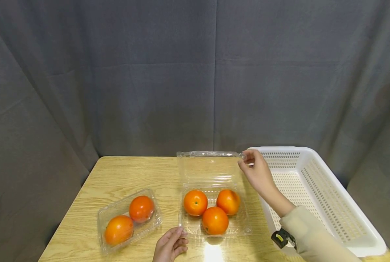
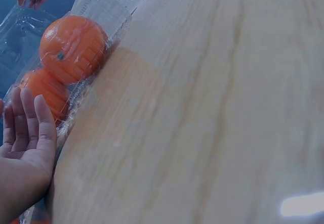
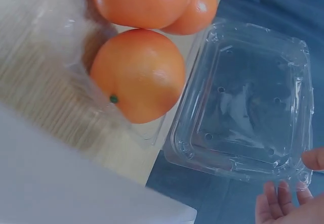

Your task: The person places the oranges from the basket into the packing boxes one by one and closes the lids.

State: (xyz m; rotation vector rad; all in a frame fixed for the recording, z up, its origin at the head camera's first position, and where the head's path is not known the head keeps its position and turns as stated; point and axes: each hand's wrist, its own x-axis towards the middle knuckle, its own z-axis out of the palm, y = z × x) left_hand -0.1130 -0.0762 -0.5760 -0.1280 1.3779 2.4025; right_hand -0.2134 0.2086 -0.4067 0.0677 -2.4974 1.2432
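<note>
Three oranges sit in the base of a clear plastic clamshell box, whose lid stands raised at the back. At the lid's upper right corner, my right hand pinches the plastic between thumb and fingers; the right wrist view shows the lid tilted back from the oranges. My left hand touches the front left corner of the base. In the left wrist view its fingers are extended beside the box, and the thumb is mostly hidden.
Left of the clamshell, another clear plastic box holds an orange and a redder round fruit. A white perforated basket stands on the right, under my right forearm. Grey curtains hang behind the wooden table.
</note>
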